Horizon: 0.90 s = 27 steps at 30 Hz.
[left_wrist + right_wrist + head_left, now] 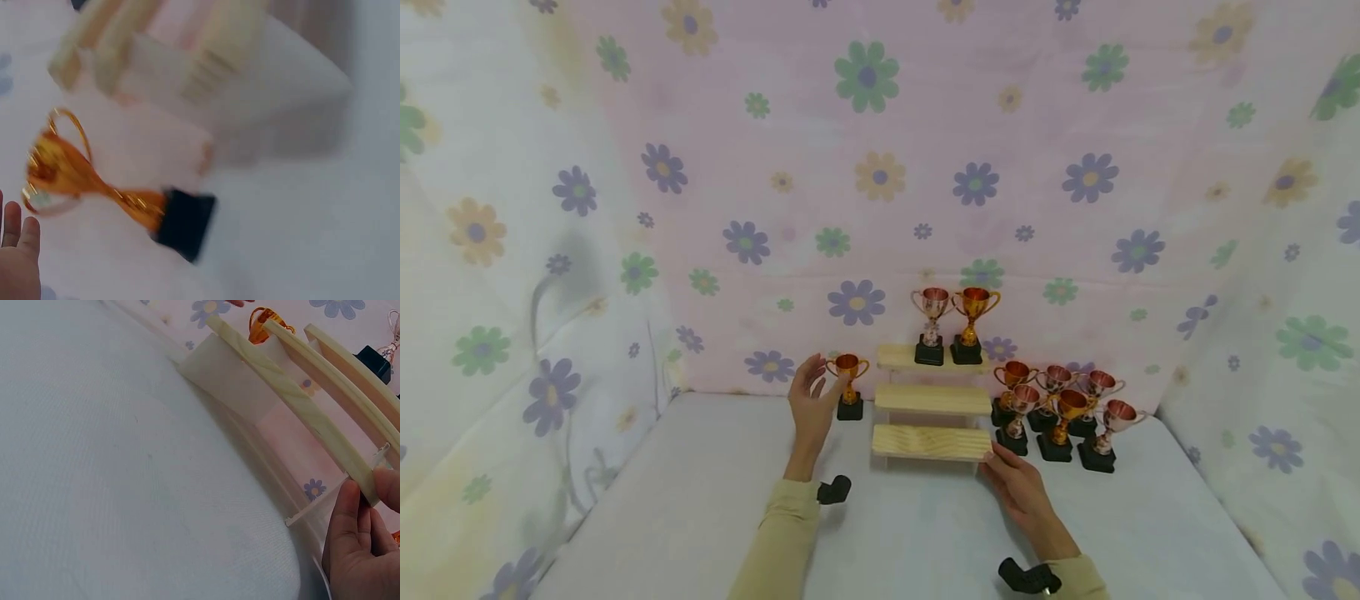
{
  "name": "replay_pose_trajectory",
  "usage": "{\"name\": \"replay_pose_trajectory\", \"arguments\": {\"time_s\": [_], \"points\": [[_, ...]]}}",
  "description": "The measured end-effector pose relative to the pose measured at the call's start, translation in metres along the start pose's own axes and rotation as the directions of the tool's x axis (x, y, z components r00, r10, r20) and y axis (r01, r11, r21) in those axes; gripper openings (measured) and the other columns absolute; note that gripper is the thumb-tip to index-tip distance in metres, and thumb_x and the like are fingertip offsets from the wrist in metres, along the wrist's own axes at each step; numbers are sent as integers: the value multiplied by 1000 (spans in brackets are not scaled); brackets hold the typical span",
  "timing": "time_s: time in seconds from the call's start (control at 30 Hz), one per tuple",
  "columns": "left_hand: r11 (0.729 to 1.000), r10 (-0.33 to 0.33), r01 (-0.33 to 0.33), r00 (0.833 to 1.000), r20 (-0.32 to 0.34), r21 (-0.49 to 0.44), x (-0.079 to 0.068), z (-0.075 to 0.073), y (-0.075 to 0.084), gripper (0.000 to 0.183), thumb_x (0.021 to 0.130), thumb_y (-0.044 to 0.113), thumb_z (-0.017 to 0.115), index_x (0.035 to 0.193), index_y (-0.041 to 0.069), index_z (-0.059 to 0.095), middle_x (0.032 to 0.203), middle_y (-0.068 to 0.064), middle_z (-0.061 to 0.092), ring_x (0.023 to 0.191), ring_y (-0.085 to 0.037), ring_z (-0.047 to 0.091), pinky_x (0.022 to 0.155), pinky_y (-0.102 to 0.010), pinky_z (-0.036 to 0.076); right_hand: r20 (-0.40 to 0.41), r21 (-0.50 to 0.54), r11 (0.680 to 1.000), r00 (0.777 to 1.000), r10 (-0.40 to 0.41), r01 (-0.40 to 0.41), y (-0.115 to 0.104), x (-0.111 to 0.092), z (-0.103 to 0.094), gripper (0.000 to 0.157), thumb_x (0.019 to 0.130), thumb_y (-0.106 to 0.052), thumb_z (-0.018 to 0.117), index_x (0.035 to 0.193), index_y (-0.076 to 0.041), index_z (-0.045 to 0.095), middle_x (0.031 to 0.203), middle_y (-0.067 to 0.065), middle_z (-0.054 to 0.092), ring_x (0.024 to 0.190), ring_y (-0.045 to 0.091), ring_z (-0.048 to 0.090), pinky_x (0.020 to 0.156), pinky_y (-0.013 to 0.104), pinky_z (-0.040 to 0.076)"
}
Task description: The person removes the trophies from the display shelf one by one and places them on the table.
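Observation:
A small gold trophy cup [850,387] on a black base stands to the left of the three-step wooden stand [931,442]. My left hand [812,412] is beside this cup, fingers spread and thumb reaching across its near side. In the left wrist view, fingertips [30,232] show just short of the gold trophy [69,172]. My right hand [1018,487] holds the right end of the stand's lowest step. The right wrist view shows thumb and fingers [347,512] pinching that board [300,406] from above and below.
On the top step stand a rose-gold trophy [932,325] and a gold trophy [973,325]. Right of the stand, several gold and rose-gold trophies [1060,421] crowd together on the white tabletop [910,533]. Flower-patterned cloth [880,225] hangs behind and at both sides.

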<state>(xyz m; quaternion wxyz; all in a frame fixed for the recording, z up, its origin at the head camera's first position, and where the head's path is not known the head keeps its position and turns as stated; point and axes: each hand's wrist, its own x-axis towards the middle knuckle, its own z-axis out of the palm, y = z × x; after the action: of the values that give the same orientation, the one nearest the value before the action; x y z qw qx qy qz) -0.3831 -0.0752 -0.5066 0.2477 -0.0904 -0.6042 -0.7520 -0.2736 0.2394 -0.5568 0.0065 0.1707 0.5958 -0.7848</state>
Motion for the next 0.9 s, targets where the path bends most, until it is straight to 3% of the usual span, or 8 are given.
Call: {"name": "replay_pose_trajectory", "arguments": {"time_s": [0.1, 0.17, 0.27, 0.37, 0.47, 0.63, 0.77, 0.9], "points": [[997, 71, -70, 996, 51, -13, 5, 22, 18, 56, 85, -8, 77, 134, -15, 51, 132, -37, 52, 123, -51, 47, 114, -62, 39, -2, 2, 1000, 1000, -1, 1, 0, 1, -1, 58, 104, -15, 59, 155, 2, 36, 157, 26, 39, 118, 15, 61, 108, 31, 50], [998, 60, -63, 990, 125, 14, 7, 38, 29, 55, 85, -8, 77, 134, -14, 52, 131, -38, 52, 123, -53, 47, 112, -62, 41, 2, 3, 1000, 1000, -1, 1, 0, 1, -2, 58, 105, -15, 59, 155, 2, 35, 157, 26, 38, 122, 18, 59, 108, 32, 49], [996, -35, 14, 966, 256, 82, 9, 64, 44, 61, 85, -3, 79, 139, -9, 50, 135, -34, 51, 126, -52, 46, 112, -61, 41, 3, 9, 1000, 1000, 1, -1, 0, 1, -2, 58, 105, -14, 59, 155, 1, 35, 157, 25, 39, 126, 21, 58, 108, 32, 49], [982, -151, 102, 931, 332, 161, 15, 91, 60, 69, 85, 4, 81, 145, -2, 47, 141, -27, 50, 132, -46, 47, 115, -54, 41, 6, 4, 1000, 1000, 0, 0, 0, 1, -3, 58, 105, -15, 59, 155, 1, 36, 157, 25, 39, 128, 23, 57, 108, 33, 48], [970, -203, 138, 912, 357, 200, 25, 115, 71, 73, 87, 9, 81, 149, 3, 44, 144, -23, 48, 133, -41, 47, 116, -51, 41, 7, -7, 1000, 1000, -3, 3, 0, 1, -3, 58, 105, -15, 59, 155, 2, 36, 157, 25, 39, 127, 23, 57, 109, 34, 47], [957, -239, 155, 903, 358, 246, 41, 142, 81, 77, 87, 13, 81, 152, 6, 40, 144, -19, 48, 132, -37, 48, 112, -48, 46, 4, -15, 1000, 1000, -3, 3, 1, 1, -3, 57, 105, -16, 59, 155, 2, 37, 156, 26, 40, 125, 21, 57, 110, 35, 47], [962, -233, 161, 907, 352, 221, 49, 151, 80, 74, 86, 14, 82, 149, 7, 43, 136, -16, 54, 125, -34, 54, 101, -46, 54, 4, -12, 1000, 1000, -3, 3, 2, 2, -2, 58, 104, -16, 60, 154, 1, 38, 155, 25, 40, 126, 22, 57, 108, 34, 49], [979, -181, 134, 917, 355, 154, 54, 156, 75, 65, 87, 13, 82, 143, 7, 50, 125, -15, 60, 112, -31, 61, 87, -36, 59, -3, 4, 1000, 1000, -10, 10, 3, 2, -1, 57, 104, -15, 61, 154, 2, 39, 155, 26, 41, 121, 19, 60, 105, 31, 52]]}}
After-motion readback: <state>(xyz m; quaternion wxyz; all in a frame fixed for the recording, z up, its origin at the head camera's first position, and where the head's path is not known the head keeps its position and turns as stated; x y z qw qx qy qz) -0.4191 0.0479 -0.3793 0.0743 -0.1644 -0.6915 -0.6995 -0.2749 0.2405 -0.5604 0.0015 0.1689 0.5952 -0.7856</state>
